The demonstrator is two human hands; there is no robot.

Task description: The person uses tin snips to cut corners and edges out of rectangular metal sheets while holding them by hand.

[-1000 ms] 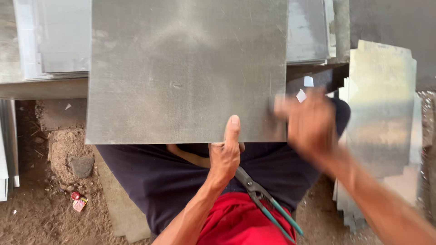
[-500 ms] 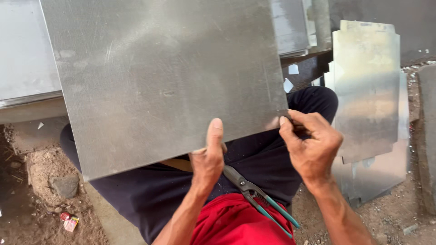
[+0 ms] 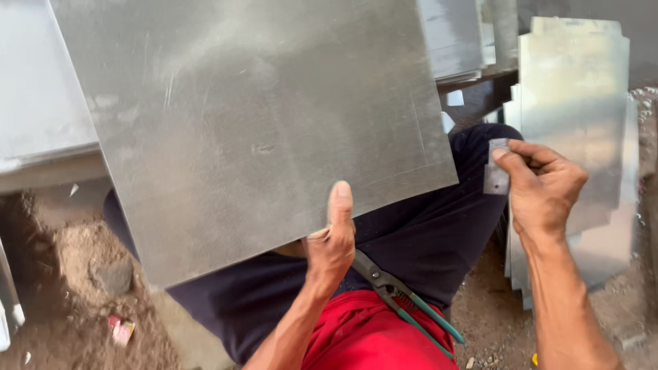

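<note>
right hand (image 3: 545,188) now off the metal sheet (image 3: 260,130), out to the side, pinching a small cut-off piece (image 3: 496,175)

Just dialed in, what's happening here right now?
A seated person holds a large square metal sheet over their lap, with the left hand gripping its lower edge, thumb on top. The right hand is off to the side of the sheet, pinching a small metal offcut between thumb and fingers. A pair of green-handled tin snips lies in the lap, untouched. A stack of notched metal sheets leans at the person's right.
</note>
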